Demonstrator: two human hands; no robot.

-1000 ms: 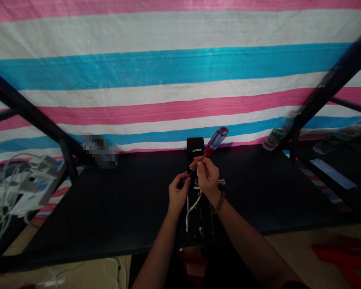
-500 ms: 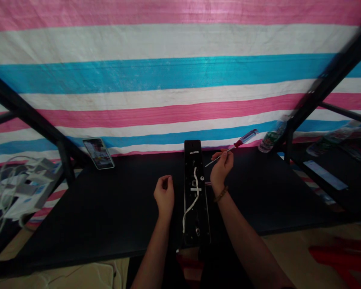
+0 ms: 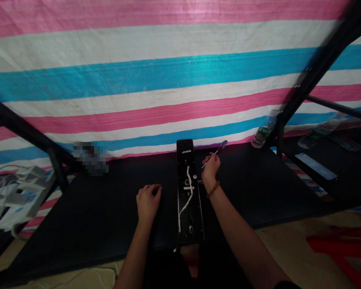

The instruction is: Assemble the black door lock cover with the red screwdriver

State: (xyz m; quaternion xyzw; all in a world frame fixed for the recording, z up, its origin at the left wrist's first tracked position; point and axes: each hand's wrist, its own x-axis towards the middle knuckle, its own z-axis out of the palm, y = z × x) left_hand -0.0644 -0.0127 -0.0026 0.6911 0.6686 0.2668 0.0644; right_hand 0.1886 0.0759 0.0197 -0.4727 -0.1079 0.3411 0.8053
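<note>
A screwdriver [image 3: 220, 149] with a red and clear handle is in my right hand [image 3: 211, 166]. The closed fingers hold it by the thin metal shaft, and its handle points up and away to the right. Just left of that hand lies a long black device housing [image 3: 183, 220], end-on to me. A white cable [image 3: 190, 197] runs along its face, past a short white strip and several small fittings. My left hand [image 3: 148, 202] rests on the table to the left of the housing, apart from it. Its thumb and forefinger are pinched together; anything between them is too small to see.
The black table [image 3: 102, 216] stands against a striped sheet [image 3: 156, 76]. At the back left a pixelated object [image 3: 91, 158] leans. A plastic bottle [image 3: 261, 135] stands back right beside a black frame post [image 3: 279, 138]. White cables and adapters [image 3: 24, 188] crowd the far left.
My left hand has moved left, farther from the housing. The screwdriver has turned in my right hand, its handle looking shorter and nearer the hand. The whole view has shifted slightly.
</note>
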